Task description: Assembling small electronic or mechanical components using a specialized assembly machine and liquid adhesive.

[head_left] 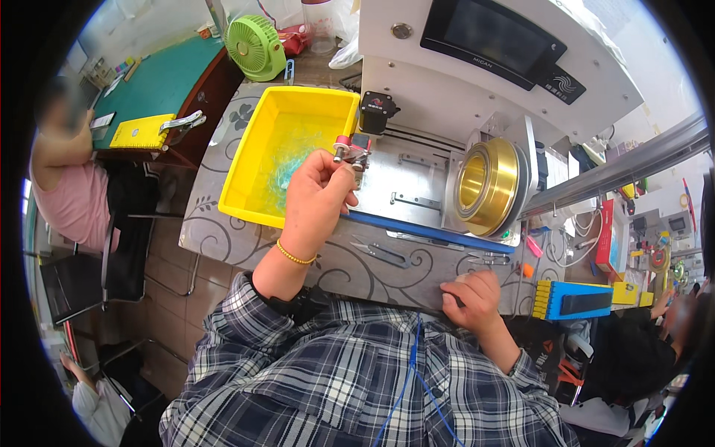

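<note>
My left hand [322, 186] reaches over the right rim of a yellow plastic bin [249, 164]. Its thumb and fingers are pinched together at a small metal fixture [357, 149] with a red round part, on the left end of the machine. Whatever lies between the fingertips is hidden. Inside the bin is a loose heap of clear and turquoise strands [287, 173]. At the table's front edge, my right hand [477, 302] rests with its fingers curled in, and nothing shows in it.
The white machine [417, 59] carries a dark screen [488, 37], a small motor [378, 112] and a gold-coloured wheel [488, 186]. Thread snips [383, 253] and another pair [489, 258] lie in front. A blue-and-yellow box [573, 300] sits right; a green fan [255, 48] stands behind. People sit on both sides.
</note>
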Motion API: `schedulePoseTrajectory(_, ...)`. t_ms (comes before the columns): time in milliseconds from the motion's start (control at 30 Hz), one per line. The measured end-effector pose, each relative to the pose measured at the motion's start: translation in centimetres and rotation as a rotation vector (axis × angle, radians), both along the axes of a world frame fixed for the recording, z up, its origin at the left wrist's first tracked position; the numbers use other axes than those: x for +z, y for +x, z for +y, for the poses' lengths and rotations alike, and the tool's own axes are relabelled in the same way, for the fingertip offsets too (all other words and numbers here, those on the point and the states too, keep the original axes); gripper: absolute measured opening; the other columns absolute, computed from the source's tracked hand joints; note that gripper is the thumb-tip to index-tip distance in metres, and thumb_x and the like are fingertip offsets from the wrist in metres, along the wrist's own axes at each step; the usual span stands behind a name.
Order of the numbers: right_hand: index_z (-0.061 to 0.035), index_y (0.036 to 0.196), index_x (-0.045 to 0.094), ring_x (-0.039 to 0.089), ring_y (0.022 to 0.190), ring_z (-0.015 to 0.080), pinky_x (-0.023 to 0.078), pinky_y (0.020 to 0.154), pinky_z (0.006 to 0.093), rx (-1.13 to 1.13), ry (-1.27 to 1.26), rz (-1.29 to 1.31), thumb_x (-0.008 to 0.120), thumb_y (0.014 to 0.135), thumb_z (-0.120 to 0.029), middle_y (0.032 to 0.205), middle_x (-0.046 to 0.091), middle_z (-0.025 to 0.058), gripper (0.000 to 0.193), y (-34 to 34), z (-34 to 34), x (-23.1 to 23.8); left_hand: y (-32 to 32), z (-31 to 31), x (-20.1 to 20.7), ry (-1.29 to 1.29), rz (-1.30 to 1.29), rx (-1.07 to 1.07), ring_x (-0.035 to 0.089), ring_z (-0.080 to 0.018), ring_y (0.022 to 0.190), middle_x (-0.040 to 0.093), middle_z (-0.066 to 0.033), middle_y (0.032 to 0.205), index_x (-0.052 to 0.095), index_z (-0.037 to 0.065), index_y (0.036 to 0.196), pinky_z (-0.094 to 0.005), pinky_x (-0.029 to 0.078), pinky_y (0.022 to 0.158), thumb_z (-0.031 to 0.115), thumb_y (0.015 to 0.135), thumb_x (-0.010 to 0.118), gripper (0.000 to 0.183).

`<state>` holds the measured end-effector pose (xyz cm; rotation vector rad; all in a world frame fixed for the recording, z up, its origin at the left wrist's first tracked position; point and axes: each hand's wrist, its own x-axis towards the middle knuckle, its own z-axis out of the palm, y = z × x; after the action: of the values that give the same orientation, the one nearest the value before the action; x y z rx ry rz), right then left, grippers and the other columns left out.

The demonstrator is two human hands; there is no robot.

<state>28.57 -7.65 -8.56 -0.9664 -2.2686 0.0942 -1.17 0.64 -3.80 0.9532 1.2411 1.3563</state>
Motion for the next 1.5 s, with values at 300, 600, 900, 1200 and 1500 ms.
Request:
schedulePoseTrajectory(300, -0.0126, 0.079, 0.070, 0.054, 0.070, 0.0218, 0.040, 0.066, 0.0356, -0.013, -0.065, -0.082, 0.071, 0.070, -0.023, 0.074, 0.060, 0.0005, 0.014, 0.12, 0.01, -0.01, 0.15, 0.11, -0.13, 0.008, -0.013, 0.003, 0.059, -0.0071, 0.058, 0.060, -0.0022, 0.073, 0.051, 0.005, 0.084, -0.0194, 0.043, 0.049, 0.012, 0.089, 0.059, 0.011)
schedulePoseTrajectory(600, -0.0138, 0.079, 0.070, 0.055, 0.070, 0.0186, 0.040, 0.065, 0.0330, -0.032, 0.034, -0.028, 0.074, 0.070, -0.025, 0.073, 0.060, -0.0009, 0.015, 0.02, -0.08, 0.24, 0.11, 0.08, -0.16, 0.006, -0.009, 0.021, 0.058, -0.0072, 0.058, 0.060, -0.0021, 0.073, 0.052, 0.005, 0.085, -0.0193, 0.043, 0.049, 0.010, 0.089, 0.059, 0.009)
schedulePoseTrajectory(900, -0.0133, 0.079, 0.070, 0.055, 0.069, 0.0183, 0.040, 0.065, 0.0332, -0.010, -0.055, -0.057, 0.073, 0.070, -0.023, 0.073, 0.060, -0.0008, 0.013, -0.05, 0.01, 0.18, 0.14, 0.12, -0.25, 0.013, -0.017, 0.012, 0.059, -0.0071, 0.058, 0.060, -0.0021, 0.074, 0.052, 0.005, 0.084, -0.0190, 0.043, 0.049, 0.011, 0.089, 0.059, 0.011)
schedulePoseTrajectory(1200, -0.0123, 0.079, 0.069, 0.055, 0.069, 0.0190, 0.040, 0.064, 0.0328, -0.010, -0.063, -0.023, 0.074, 0.069, -0.021, 0.074, 0.060, 0.0003, 0.014, -0.13, 0.09, -0.35, 0.11, -0.07, 0.14, -0.016, 0.008, 0.021, 0.058, -0.0073, 0.059, 0.060, -0.0019, 0.074, 0.052, 0.006, 0.085, -0.0190, 0.043, 0.051, 0.013, 0.091, 0.059, 0.011)
schedulePoseTrajectory(1500, -0.0116, 0.084, 0.071, 0.055, 0.069, 0.0211, 0.042, 0.065, 0.0338, 0.005, -0.026, -0.013, 0.073, 0.070, -0.023, 0.075, 0.059, 0.0022, 0.018, 0.28, 0.00, -0.14, 0.20, 0.11, -0.07, 0.003, -0.019, 0.011, 0.058, -0.0068, 0.059, 0.061, -0.0018, 0.074, 0.053, 0.005, 0.084, -0.0192, 0.043, 0.050, 0.011, 0.089, 0.060, 0.010)
